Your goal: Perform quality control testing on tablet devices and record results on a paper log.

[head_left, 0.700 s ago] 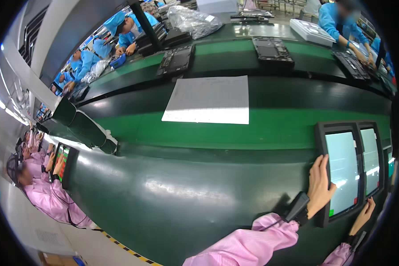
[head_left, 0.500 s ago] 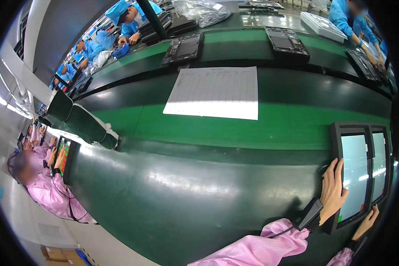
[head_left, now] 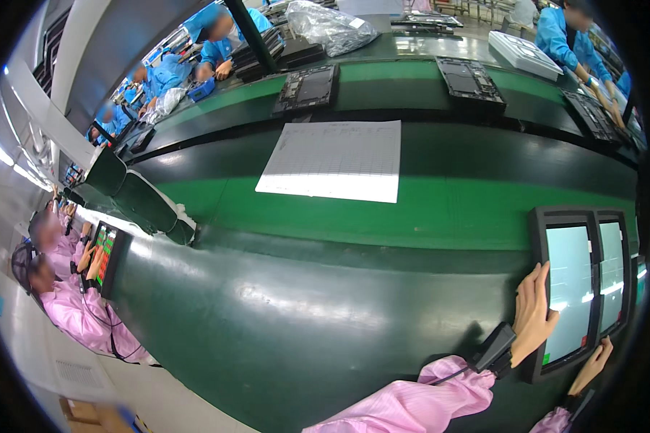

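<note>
We count two hands at work, both at one dark frame (head_left: 567, 216) on the right side of the green work surface (head_left: 296, 310). The left hand (head_left: 533, 317) is partly open, its long fingers near together and lightly bent along the frame's left edge, its thumb spread toward the screen; we cannot tell whether it grips or only rests. The right hand (head_left: 592, 366) is at the frame's lower right edge, fingers reaching up to it; its hold we cannot make out either.

The frame is black and thick-rimmed, parted by one upright bar into two lit screens (head_left: 569, 289), the left one looking wider. Both glow pale blue-green and carry white streaks of reflected light. On the left screen we see one green mark at the lower left corner and one red mark near the lower right.

Farther off we count three opened dark devices (head_left: 471, 83) with their inner parts bare, one white box (head_left: 525, 55) and one tablet (head_left: 107, 256) with red and green tiles, under a co-worker's hands at the left.

One white sheet (head_left: 332, 162) bears a ruled grid below a short heading; its writing is too small for us to read.
</note>
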A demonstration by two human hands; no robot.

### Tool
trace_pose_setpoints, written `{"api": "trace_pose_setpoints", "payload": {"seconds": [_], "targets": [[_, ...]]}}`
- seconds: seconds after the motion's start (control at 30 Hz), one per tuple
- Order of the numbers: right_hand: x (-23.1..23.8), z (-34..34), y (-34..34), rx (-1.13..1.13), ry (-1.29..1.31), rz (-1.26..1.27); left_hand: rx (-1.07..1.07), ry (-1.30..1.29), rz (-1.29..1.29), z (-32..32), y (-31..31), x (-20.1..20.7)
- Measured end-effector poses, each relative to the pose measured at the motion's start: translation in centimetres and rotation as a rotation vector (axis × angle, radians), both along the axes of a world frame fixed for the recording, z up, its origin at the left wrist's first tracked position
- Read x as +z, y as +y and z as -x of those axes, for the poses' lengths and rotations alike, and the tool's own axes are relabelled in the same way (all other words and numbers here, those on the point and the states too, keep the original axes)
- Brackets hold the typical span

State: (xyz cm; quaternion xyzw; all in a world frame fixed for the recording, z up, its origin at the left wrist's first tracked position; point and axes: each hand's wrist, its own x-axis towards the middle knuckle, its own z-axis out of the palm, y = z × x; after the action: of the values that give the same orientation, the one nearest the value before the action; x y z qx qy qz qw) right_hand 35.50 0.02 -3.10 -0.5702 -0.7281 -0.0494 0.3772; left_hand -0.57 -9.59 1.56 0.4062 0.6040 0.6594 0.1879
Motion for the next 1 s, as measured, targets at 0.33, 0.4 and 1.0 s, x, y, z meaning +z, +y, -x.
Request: {"api": "trace_pose_setpoints", "payload": {"seconds": [0.33,0.4,1.0], "targets": [[9.0,11.1,-7.0,0.169,0.035,0.059,0.084,0.053,-0.092,4.2,-1.7,0.5],[10.6,10.7,-8.6,0.259,0.036,0.095,0.027,0.056,-0.028,4.9,-2.9,1.4],[15.5,13.6,-9.5,1.092,-0.444,0.493,-0.329,0.965,0.694,3.9,-22.4,10.3]]}}
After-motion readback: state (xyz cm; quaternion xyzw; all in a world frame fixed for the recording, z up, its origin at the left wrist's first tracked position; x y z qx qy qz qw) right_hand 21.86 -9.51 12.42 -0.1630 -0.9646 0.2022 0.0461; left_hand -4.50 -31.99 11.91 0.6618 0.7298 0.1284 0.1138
